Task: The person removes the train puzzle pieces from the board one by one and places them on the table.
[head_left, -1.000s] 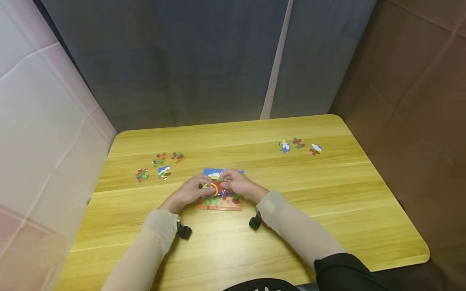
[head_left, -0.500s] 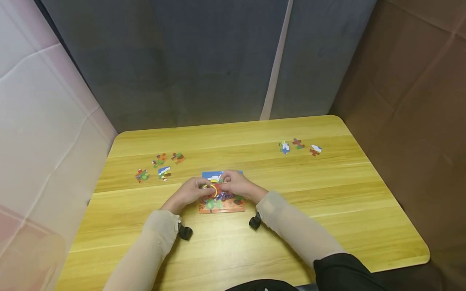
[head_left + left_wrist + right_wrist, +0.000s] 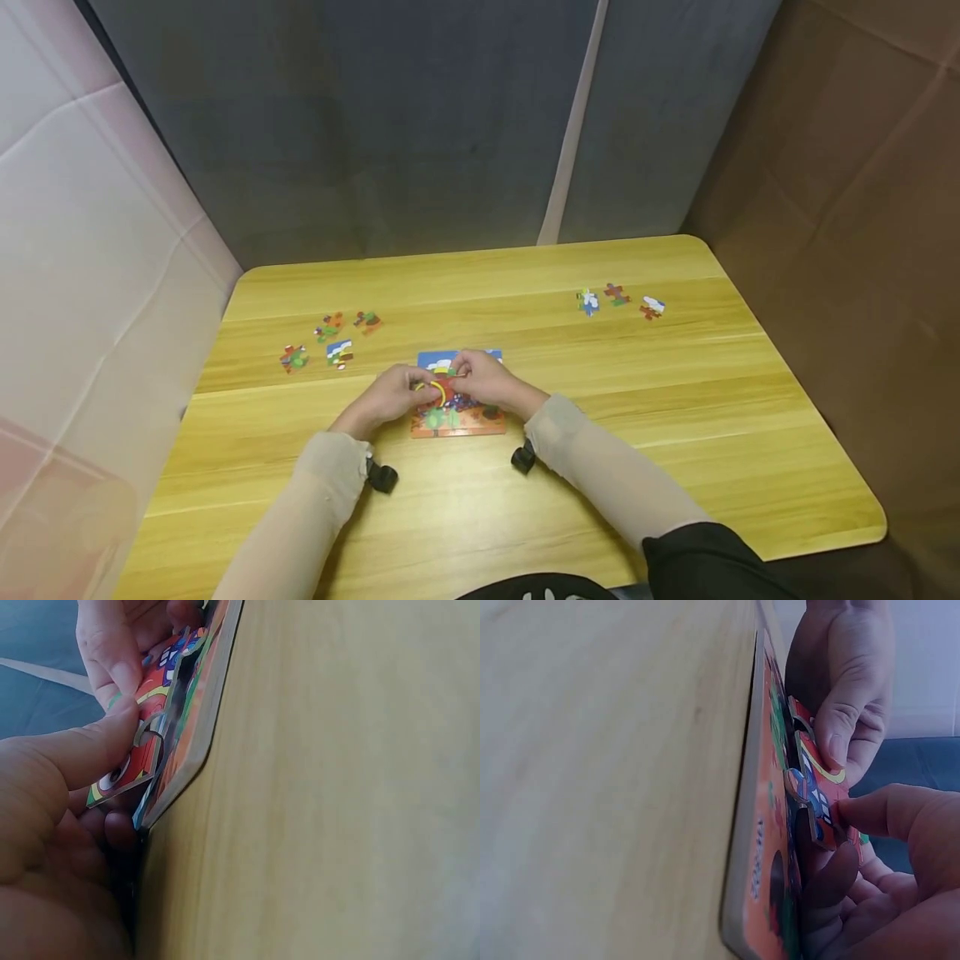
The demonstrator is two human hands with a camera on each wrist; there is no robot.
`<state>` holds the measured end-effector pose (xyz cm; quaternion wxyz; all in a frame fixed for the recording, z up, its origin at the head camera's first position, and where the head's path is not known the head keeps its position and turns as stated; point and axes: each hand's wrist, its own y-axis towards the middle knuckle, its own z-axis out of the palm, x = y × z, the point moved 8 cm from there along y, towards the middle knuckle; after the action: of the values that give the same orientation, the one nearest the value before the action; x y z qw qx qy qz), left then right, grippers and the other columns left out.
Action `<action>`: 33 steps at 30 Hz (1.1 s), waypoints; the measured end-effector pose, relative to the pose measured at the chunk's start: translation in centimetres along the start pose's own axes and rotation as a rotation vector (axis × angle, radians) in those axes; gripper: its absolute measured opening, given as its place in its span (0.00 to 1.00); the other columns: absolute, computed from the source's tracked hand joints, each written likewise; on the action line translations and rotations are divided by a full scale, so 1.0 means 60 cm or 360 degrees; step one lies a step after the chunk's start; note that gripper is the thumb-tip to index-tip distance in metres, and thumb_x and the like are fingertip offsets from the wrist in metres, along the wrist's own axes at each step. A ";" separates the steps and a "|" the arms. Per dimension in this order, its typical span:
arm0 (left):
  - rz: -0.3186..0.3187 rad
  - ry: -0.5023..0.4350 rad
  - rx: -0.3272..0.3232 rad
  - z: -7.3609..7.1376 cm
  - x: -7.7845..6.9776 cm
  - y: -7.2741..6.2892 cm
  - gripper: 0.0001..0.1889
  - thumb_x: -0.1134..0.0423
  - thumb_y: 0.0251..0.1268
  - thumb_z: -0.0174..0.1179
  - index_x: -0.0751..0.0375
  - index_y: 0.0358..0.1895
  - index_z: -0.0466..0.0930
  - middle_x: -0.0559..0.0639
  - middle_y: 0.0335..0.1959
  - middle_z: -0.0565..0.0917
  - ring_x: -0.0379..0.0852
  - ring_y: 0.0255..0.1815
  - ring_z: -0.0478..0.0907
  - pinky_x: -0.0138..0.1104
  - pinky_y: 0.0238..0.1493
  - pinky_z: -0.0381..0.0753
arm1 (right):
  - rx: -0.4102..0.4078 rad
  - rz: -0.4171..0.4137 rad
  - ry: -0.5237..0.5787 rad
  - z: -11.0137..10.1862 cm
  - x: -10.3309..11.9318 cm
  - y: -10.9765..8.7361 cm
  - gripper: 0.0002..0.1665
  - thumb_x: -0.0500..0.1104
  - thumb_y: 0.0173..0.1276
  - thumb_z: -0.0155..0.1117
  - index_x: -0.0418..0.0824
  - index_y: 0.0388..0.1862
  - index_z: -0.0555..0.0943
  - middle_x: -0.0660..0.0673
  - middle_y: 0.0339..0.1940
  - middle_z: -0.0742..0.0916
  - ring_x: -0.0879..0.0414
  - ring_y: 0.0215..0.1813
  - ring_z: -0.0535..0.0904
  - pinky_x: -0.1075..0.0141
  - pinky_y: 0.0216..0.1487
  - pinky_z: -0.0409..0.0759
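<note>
Over a puzzle board (image 3: 472,428) printed with a cartoon scene, red jigsaw pieces (image 3: 826,784) with yellow and blue parts are held side by side. My left hand (image 3: 386,395) pinches the left part, its thumb on the printed face and fingers beneath. On the other part, my right hand (image 3: 491,383) grips with thumb and fingers. The left wrist view shows a piece edge (image 3: 142,780) raised from the board, with a tab loop at the seam. Both hands cover some of the board's far portion.
Several loose jigsaw pieces (image 3: 339,354) lie on the wooden table (image 3: 637,433) left of the board. At the far right are 3 more pieces (image 3: 617,294). Fabric curtains (image 3: 450,125) stand around the table's back and sides.
The board has shifted slightly toward the person and turned a little under the hands. Both hands keep their hold on the red pieces, with only small finger movements.
</note>
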<state>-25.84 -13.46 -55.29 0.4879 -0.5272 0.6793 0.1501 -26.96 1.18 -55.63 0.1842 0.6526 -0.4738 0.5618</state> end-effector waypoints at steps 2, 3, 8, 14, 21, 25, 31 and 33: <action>0.0001 0.0005 0.0001 0.000 0.001 0.000 0.06 0.59 0.72 0.64 0.54 0.39 0.89 0.50 0.48 0.85 0.49 0.46 0.75 0.41 0.48 0.73 | 0.0003 0.0003 -0.0003 0.000 0.000 0.001 0.09 0.41 0.74 0.63 0.40 0.50 0.76 0.42 0.42 0.82 0.59 0.22 0.71 0.67 0.22 0.71; 0.0005 0.0015 0.0003 0.001 0.001 0.001 0.06 0.59 0.72 0.64 0.54 0.39 0.89 0.49 0.48 0.85 0.49 0.45 0.75 0.41 0.48 0.73 | 0.0010 0.0006 -0.0006 0.000 0.000 0.002 0.09 0.41 0.74 0.63 0.40 0.50 0.76 0.42 0.43 0.82 0.58 0.23 0.71 0.67 0.23 0.71; -0.0016 0.0038 0.0002 -0.002 0.002 0.003 0.07 0.58 0.74 0.62 0.53 0.38 0.87 0.49 0.45 0.85 0.49 0.44 0.75 0.44 0.49 0.73 | 0.0101 0.0020 0.0024 -0.002 0.003 0.003 0.07 0.41 0.76 0.61 0.39 0.48 0.79 0.44 0.40 0.82 0.57 0.28 0.73 0.66 0.29 0.74; -0.0033 0.0103 0.0000 -0.002 0.002 0.002 0.07 0.56 0.73 0.63 0.52 0.38 0.87 0.49 0.48 0.85 0.49 0.49 0.76 0.47 0.54 0.73 | 0.0156 0.0047 0.0163 -0.001 0.002 0.006 0.06 0.36 0.76 0.61 0.36 0.41 0.83 0.46 0.29 0.82 0.56 0.26 0.73 0.67 0.29 0.74; -0.0012 0.0161 -0.0015 -0.001 -0.004 -0.001 0.09 0.51 0.72 0.63 0.51 0.42 0.88 0.49 0.48 0.84 0.47 0.42 0.74 0.42 0.45 0.74 | 0.0122 0.0072 0.0193 0.001 -0.003 0.006 0.08 0.35 0.75 0.60 0.36 0.35 0.83 0.46 0.32 0.80 0.55 0.32 0.75 0.66 0.34 0.76; -0.0009 0.0145 -0.0021 0.000 -0.005 0.000 0.09 0.52 0.70 0.64 0.51 0.37 0.88 0.48 0.41 0.84 0.45 0.30 0.70 0.38 0.35 0.72 | 0.0109 0.0069 0.0186 0.001 -0.002 0.006 0.08 0.35 0.75 0.60 0.36 0.34 0.82 0.46 0.34 0.81 0.55 0.35 0.76 0.65 0.35 0.76; -0.0053 0.0115 -0.0055 0.001 -0.001 0.001 0.07 0.54 0.66 0.65 0.52 0.34 0.87 0.47 0.35 0.85 0.45 0.29 0.73 0.40 0.38 0.74 | 0.0111 0.0079 0.0181 0.002 -0.001 0.004 0.08 0.36 0.75 0.60 0.36 0.35 0.83 0.46 0.34 0.81 0.55 0.34 0.77 0.66 0.35 0.77; -0.0042 0.0126 -0.0060 0.002 -0.001 0.003 0.07 0.55 0.65 0.64 0.52 0.32 0.86 0.47 0.36 0.85 0.46 0.36 0.75 0.44 0.45 0.74 | 0.0099 0.0081 0.0179 0.001 -0.003 0.003 0.07 0.36 0.75 0.61 0.36 0.36 0.83 0.46 0.33 0.81 0.55 0.34 0.77 0.67 0.34 0.77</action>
<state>-25.94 -13.27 -55.33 0.4526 -0.5509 0.6880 0.1355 -27.09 1.10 -55.85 0.1758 0.6131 -0.4615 0.6166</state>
